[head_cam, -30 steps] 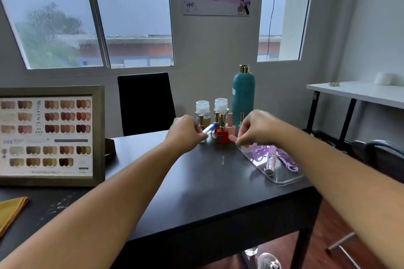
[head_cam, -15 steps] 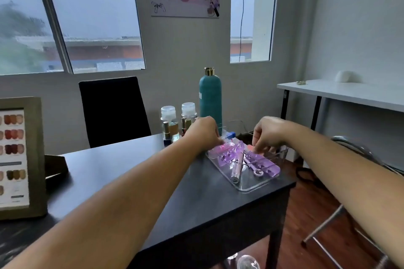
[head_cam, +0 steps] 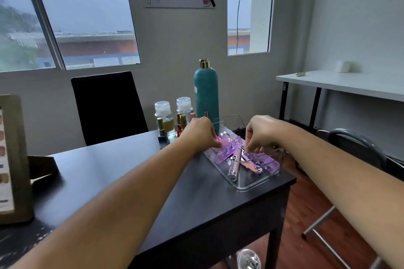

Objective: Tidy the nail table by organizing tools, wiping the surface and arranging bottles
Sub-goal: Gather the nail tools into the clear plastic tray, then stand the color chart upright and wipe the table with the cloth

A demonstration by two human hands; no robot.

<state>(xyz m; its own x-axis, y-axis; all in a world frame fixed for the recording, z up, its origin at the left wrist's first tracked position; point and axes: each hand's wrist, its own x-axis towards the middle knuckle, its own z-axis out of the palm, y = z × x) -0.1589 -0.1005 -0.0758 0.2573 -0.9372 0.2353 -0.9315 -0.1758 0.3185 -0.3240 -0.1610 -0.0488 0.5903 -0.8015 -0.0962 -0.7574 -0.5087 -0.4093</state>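
Observation:
A clear tray (head_cam: 251,188) sits at the right end of the black nail table (head_cam: 131,170). It holds translucent purple clips (head_cam: 265,160), a pink pen-shaped tool (head_cam: 235,166) and small metal tools. My left hand (head_cam: 201,133) is at the tray's far corner, fingers pinched on a purple clip (head_cam: 227,143). My right hand (head_cam: 260,133) hovers over the tray's middle, fingertips curled down among the purple pieces; whether it holds anything is hidden. Behind stand a tall teal bottle (head_cam: 206,94), two clear white-capped bottles (head_cam: 162,111) and small gold-capped polish bottles (head_cam: 160,125).
A framed colour chart (head_cam: 13,159) stands at the table's left edge. A black chair (head_cam: 107,105) is behind the table. A white side table (head_cam: 349,85) and a metal-framed chair (head_cam: 354,144) are at the right. The tray lies close to the table's right edge.
Both hands moved from the cluster of polish bottles to the tray, carrying small items. The blue-tipped piece seen in my left hand earlier no longer shows. My view swung to the right.

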